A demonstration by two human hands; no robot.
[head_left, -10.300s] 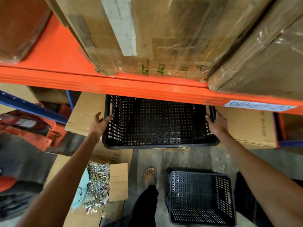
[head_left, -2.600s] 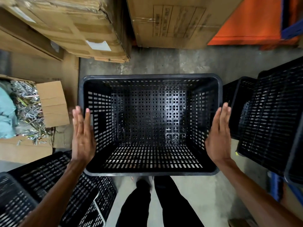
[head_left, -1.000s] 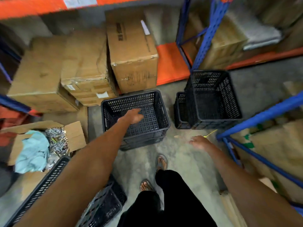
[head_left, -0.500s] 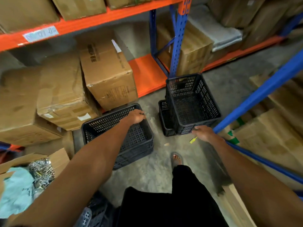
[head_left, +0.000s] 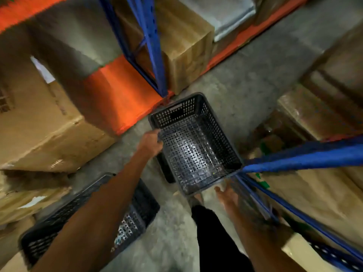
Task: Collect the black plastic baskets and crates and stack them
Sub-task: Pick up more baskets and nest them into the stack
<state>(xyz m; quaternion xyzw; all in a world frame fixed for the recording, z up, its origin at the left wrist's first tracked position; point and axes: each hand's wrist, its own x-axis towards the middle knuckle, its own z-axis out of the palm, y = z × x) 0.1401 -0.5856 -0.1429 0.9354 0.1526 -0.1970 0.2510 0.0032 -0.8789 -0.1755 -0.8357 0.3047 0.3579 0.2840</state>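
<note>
No writing can be read here: the white label [head_left: 42, 70] on the big cardboard box [head_left: 39, 122] at the left is a blur. The left hand [head_left: 151, 143] grips the left rim of the black perforated crate [head_left: 194, 146], which sits on the concrete floor [head_left: 245, 79] by the blue rack upright [head_left: 149, 44]. The right hand [head_left: 225, 195], fingers spread and empty, hovers just below the crate's near corner (smeared by motion), and a second black crate [head_left: 133, 218] lies half hidden under the left forearm.

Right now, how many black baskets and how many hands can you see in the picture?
Black baskets: 3, namely the tall basket, a low basket partly hidden behind it, and the near basket.
Hands: 2, the left hand and the right hand.
Total: 5
</note>
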